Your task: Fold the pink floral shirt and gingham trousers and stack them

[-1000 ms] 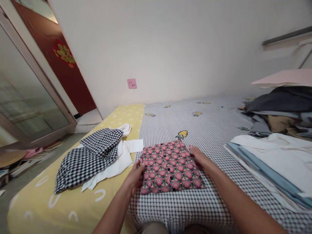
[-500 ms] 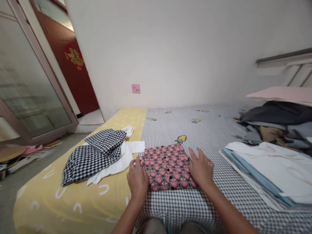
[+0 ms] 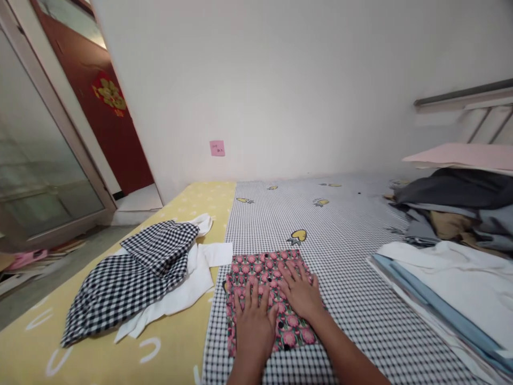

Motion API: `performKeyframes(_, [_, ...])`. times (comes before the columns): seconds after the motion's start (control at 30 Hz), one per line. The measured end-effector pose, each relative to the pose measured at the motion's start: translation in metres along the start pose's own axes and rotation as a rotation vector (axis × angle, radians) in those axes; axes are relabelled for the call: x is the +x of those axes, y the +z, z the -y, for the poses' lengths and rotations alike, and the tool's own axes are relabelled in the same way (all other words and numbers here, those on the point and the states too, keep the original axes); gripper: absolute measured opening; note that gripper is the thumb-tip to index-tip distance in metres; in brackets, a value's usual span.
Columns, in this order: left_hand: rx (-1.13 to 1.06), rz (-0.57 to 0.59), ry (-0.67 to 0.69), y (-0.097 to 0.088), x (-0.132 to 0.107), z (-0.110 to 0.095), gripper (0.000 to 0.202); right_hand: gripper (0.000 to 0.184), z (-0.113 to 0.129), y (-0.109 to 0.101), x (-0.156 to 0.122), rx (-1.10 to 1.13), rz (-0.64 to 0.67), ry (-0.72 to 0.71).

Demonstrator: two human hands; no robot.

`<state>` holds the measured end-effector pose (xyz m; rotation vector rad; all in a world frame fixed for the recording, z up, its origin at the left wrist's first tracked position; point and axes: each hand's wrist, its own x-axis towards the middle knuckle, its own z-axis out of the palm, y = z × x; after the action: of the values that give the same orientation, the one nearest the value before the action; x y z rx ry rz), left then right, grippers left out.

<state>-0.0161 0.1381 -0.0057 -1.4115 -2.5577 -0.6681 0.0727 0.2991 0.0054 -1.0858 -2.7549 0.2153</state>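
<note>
Pink floral shirt (image 3: 266, 262), folded w/ black buttons showing, lies flat on the b&w check bedsheet (image 3: 348, 240), directly in front of us. Its long axis runs approx near-to-far, slightly skewed. Both our hands are on it, palms down and fingers spread, pressing flat, not clamped on anything. L hand (image 3: 254, 326) is on the near-left part and R hand (image 3: 300, 291) on the far-right part, so L is the nearer one. They sit close together, almost touching, and cover much of the shirt's middle; its far edge and near end show past them.

Just left of the shirt, on the yellow bedsheet (image 3: 188, 200) w/ white marks, a b&w gingham garment (image 3: 128, 283) lies bunched on a white garment (image 3: 176, 289). To the right, well apart, a white cloth (image 3: 452, 283) sits on blue fabric (image 3: 433, 305), w/ a dark grey garment (image 3: 457, 190) piled beyond, under a pale pink flat item (image 3: 460, 155). Far wall has a pink sticky note (image 3: 217, 148); far left, a glass door (image 3: 44, 144) and a red door (image 3: 96, 117).
</note>
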Motion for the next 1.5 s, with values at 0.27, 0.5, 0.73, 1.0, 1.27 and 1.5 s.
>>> performKeyframes(0.27, [0.087, 0.042, 0.001, -0.004, 0.005, -0.004, 0.053, 0.057, -0.004, 0.000, 0.014, 0.014, 0.022, -0.003])
performKeyframes(0.5, [0.143, 0.018, -0.017, -0.006, 0.007, -0.005, 0.051, 0.060, -0.021, -0.013, -0.037, -0.004, 0.110, -0.024])
performKeyframes(0.73, [0.118, 0.118, -0.048, -0.011, 0.009, -0.008, 0.057, 0.055, -0.044, -0.003, -0.097, -0.024, -0.054, 0.026])
performKeyframes(1.0, [0.108, 0.135, -0.153, -0.053, 0.047, -0.004, 0.055, 0.053, -0.051, 0.012, -0.093, -0.061, -0.104, 0.000])
performKeyframes(1.27, [0.063, 0.147, -0.225, -0.016, 0.063, 0.037, 0.056, 0.053, -0.057, 0.020, -0.094, -0.023, -0.170, -0.027])
performKeyframes(1.5, [-0.152, 0.097, -0.167, -0.021, 0.046, 0.057, 0.051, 0.053, -0.052, 0.009, -0.095, 0.043, -0.162, 0.006])
